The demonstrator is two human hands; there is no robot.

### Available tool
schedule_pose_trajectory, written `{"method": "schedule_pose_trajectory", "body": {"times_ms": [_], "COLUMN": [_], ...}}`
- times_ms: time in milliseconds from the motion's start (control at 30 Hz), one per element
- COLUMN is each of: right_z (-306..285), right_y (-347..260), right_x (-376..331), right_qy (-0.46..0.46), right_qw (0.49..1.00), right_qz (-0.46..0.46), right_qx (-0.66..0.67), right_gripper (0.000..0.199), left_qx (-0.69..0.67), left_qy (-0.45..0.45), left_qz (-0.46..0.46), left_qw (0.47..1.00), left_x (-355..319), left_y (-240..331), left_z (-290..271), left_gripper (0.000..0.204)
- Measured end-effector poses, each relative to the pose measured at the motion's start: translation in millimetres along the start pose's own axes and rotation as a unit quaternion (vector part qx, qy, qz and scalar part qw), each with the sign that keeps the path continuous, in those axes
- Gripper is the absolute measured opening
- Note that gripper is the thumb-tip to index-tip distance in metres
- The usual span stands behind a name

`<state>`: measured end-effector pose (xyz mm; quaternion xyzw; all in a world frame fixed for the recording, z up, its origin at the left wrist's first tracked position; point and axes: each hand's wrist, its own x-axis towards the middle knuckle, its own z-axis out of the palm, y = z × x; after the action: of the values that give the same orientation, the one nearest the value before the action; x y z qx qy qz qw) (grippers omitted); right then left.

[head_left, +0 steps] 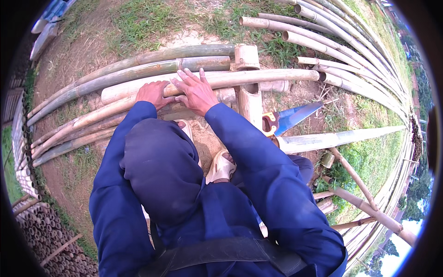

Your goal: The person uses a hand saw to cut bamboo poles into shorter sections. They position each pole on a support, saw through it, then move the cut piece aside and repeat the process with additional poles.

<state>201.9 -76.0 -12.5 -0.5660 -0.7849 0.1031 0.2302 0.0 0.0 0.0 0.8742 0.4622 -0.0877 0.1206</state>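
Nearest the camera, at six o'clock, the person's dark blue hooded top fills the lower middle, and both blue sleeves reach up toward twelve. Between the sleeves a pale sandal (pixel 220 167) rests on sandy ground.

Just beyond, the left hand (pixel 152 93) lies palm down on a pale bamboo pole (pixel 258 77), its grip curled over the pole's near side. The right hand (pixel 196 91) lies just beside it at its three o'clock, fingers spread flat and apart across the top of the same pole, pressing rather than clamped. The pole runs from about nine o'clock to three o'clock across the middle of the view, resting on a short upright bamboo stump (pixel 250 102).

At three o'clock of the right hand, a handsaw (pixel 288 117) with a blue blade lies on the ground, apart from both hands.

Farther, toward twelve, greener bamboo poles (pixel 138 69) lie side by side on patchy grass, and a fan of pale bamboo poles (pixel 341 41) spreads toward two o'clock.
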Motion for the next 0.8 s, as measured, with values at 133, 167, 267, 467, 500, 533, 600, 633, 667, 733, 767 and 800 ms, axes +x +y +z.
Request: {"method": "schedule_pose_trajectory", "body": {"times_ms": [133,167,267,467,500,533,600,633,667,733,767,800], "right_z": [-77.9,-85.0,-112.4,-202.6,-214.4,-217.5,-221.1,-219.8,-219.1,-209.7,-205.9,-204.0], "right_y": [25.8,43.9,92.4,191.1,211.6,230.0,266.0,267.7,269.1,289.5,295.8,293.1], "right_x": [-73.9,-93.5,-130.1,-124.1,-125.1,-131.2,-146.0,-140.2,-133.5,-141.9,-145.7,-146.0], "right_qy": [0.175,0.226,0.189,-0.009,-0.057,-0.083,-0.121,-0.167,-0.204,-0.220,-0.208,-0.205], "right_qw": [0.979,0.967,0.962,0.941,0.925,0.906,0.891,0.880,0.873,0.864,0.872,0.874], "right_qz": [0.097,0.116,0.183,0.208,0.228,0.255,0.259,0.261,0.245,0.238,0.235,0.240], "right_qx": [0.044,-0.011,-0.072,-0.266,-0.298,-0.329,-0.353,-0.360,-0.369,-0.386,-0.375,-0.368], "right_gripper": [0.054,0.054,0.063,0.112,0.118,0.118,0.115,0.105,0.091,0.080,0.079,0.082], "left_qx": [0.023,0.047,0.050,0.033,0.039,0.033,0.054,0.053,0.053,0.065,0.066,0.067], "left_qy": [0.024,0.020,0.007,0.010,0.024,0.022,0.009,0.007,0.009,0.015,0.019,0.024], "left_qz": [0.002,0.013,0.041,0.050,0.058,0.063,0.061,0.051,0.047,0.065,0.067,0.070], "left_qw": [0.999,0.999,0.998,0.998,0.997,0.997,0.997,0.997,0.997,0.996,0.995,0.995], "left_x": [18.9,19.6,19.5,14.7,18.0,20.3,19.2,11.4,7.7,8.9,7.6,7.8], "left_y": [22.2,23.5,17.8,5.3,4.6,1.3,4.8,1.5,-0.1,-0.1,-1.0,-3.6], "left_z": [0.3,-0.3,1.3,-5.3,-5.3,-0.8,-4.8,-0.7,2.4,-0.6,1.1,4.4], "left_gripper": [0.089,0.089,0.083,0.077,0.077,0.077,0.077,0.077,0.077,0.078,0.078,0.078]}}
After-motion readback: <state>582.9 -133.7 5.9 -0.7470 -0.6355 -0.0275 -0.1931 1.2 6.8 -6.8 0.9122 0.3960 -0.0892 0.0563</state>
